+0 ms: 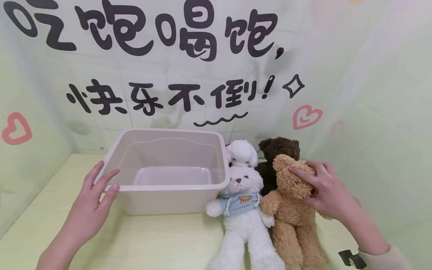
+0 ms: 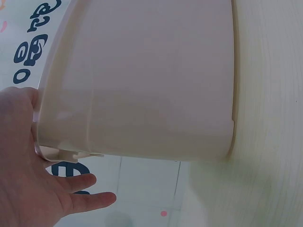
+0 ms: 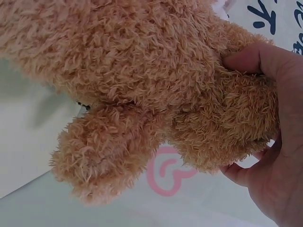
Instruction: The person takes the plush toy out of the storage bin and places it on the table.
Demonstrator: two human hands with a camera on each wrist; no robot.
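A beige plastic storage bin (image 1: 168, 200) stands on the table, its inside showing nothing in it. My left hand (image 1: 89, 206) holds the bin's front left corner at the rim, with two fingers stretched out beside it in the left wrist view. On the right, my right hand (image 1: 329, 189) grips the head of a light brown teddy bear (image 1: 293, 215), thumb and fingers on either side of the fur. In the right wrist view, the bear's shaggy body (image 3: 132, 56) fills much of the picture.
Beside the bin lies a white teddy bear (image 1: 241, 225) in a blue top. Behind it sits another white plush toy (image 1: 242, 153), and a dark brown bear (image 1: 280, 148) is partly hidden by the light brown one. A printed cloth backdrop (image 1: 202, 71) hangs behind the table (image 1: 152, 243).
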